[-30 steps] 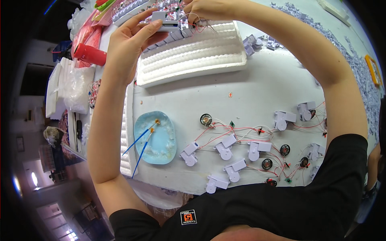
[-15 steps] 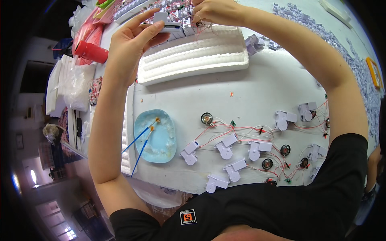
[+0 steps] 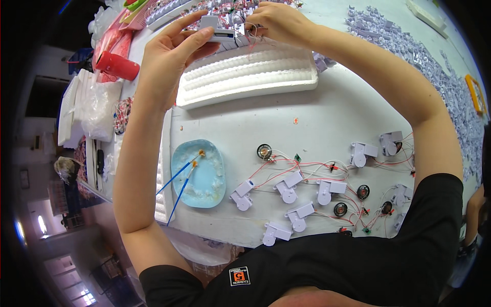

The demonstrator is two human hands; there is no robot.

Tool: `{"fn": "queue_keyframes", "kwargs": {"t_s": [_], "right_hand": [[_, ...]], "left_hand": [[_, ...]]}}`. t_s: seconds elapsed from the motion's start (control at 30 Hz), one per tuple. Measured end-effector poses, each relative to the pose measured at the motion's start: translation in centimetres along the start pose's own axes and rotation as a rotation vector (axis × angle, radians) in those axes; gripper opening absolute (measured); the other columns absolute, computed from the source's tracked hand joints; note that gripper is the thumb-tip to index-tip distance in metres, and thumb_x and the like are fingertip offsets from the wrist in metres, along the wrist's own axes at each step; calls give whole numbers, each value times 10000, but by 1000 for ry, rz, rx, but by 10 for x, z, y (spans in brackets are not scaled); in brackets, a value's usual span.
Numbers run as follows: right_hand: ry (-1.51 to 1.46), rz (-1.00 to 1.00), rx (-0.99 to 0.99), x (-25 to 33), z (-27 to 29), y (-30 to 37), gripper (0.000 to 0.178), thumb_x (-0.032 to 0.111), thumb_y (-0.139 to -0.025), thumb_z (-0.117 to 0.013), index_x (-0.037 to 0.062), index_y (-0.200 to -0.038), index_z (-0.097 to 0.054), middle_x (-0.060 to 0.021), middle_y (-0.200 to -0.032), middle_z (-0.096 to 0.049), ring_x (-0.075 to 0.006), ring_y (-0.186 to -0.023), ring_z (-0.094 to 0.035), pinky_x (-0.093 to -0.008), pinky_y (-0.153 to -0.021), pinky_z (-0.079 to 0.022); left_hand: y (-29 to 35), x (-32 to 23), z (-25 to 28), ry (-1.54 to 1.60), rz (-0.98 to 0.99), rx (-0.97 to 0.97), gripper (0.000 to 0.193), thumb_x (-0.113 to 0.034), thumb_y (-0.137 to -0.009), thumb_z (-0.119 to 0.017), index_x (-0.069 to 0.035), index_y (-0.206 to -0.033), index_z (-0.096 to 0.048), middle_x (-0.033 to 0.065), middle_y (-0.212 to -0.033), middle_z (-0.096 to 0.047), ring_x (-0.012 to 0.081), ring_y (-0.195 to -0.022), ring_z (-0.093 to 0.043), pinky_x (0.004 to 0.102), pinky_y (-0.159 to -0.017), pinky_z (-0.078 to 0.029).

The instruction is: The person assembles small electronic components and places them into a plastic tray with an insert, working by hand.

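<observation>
Since the earlier frame both hands have shifted slightly toward the far edge of the worktop (image 3: 327, 117). The left hand (image 3: 171, 53) holds a small white plastic part (image 3: 219, 29) in a loose grip, thumb under it and fingers spread above. Just right of that grip, the right hand (image 3: 276, 20) pinches thin red wires (image 3: 250, 38) at the part. Below both grips lies a white foam tray (image 3: 245, 77); nearer the person, a blue dish (image 3: 202, 174).

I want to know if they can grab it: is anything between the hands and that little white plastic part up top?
Nothing visible. The left hand already holds the white plastic part, and the right hand touches its wires.
</observation>
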State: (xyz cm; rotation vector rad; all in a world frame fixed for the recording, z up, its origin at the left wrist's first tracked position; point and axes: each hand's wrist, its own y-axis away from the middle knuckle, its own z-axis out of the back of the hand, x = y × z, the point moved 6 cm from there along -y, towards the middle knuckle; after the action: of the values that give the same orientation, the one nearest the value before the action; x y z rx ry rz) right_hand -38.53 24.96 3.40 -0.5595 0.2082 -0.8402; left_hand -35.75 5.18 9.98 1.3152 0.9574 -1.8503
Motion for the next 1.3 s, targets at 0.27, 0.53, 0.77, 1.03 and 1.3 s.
{"fn": "queue_keyframes", "kwargs": {"t_s": [0.27, 0.53, 0.77, 1.03, 1.3], "right_hand": [[-140, -158, -97, -9, -9, 7, 184, 123, -836, -754, 65, -1003, -702, -127, -944, -700, -354, -942, -662, -454, -825, -524], [-143, -181, -101, -14, -15, 9, 220, 132, -837, -745, 69, -1046, -713, -109, -1020, -699, -316, -1011, -646, -416, -892, -519], [-183, -227, -157, -16, -12, 13, 257, 168, -835, -751, 78, -1076, -755, -103, -1049, -713, -292, -1025, -654, -399, -912, -523], [-74, -377, -86, -14, -12, 13, 241, 256, -832, -749, 127, -1033, -776, -82, -989, -748, -281, -933, -697, -393, -807, -547], [-77, -470, -8, -21, -19, 11, 222, 290, -833, -741, 138, -988, -786, -57, -929, -760, -285, -897, -711, -410, -784, -549]], "left_hand": [[2, -3, -2, -18, -2, -9, 460, -114, -957, -722, 2, -1383, -593, 146, -1075, -727, 238, -973, -740, 333, -948, -588], [5, -4, -5, -37, 16, -15, 472, -125, -954, -731, 0, -1387, -590, 140, -1074, -728, 227, -977, -736, 323, -945, -582], [6, -5, -9, -47, 12, -5, 461, -115, -949, -734, -10, -1379, -604, 134, -1069, -728, 218, -976, -732, 320, -943, -584], [7, -5, -10, -52, 8, -10, 452, -117, -945, -737, -17, -1369, -617, 141, -1072, -728, 217, -975, -733, 318, -936, -590], [11, -6, -10, -47, -5, -18, 459, -121, -943, -740, -12, -1371, -613, 142, -1075, -730, 213, -976, -733, 314, -941, -588]]}}
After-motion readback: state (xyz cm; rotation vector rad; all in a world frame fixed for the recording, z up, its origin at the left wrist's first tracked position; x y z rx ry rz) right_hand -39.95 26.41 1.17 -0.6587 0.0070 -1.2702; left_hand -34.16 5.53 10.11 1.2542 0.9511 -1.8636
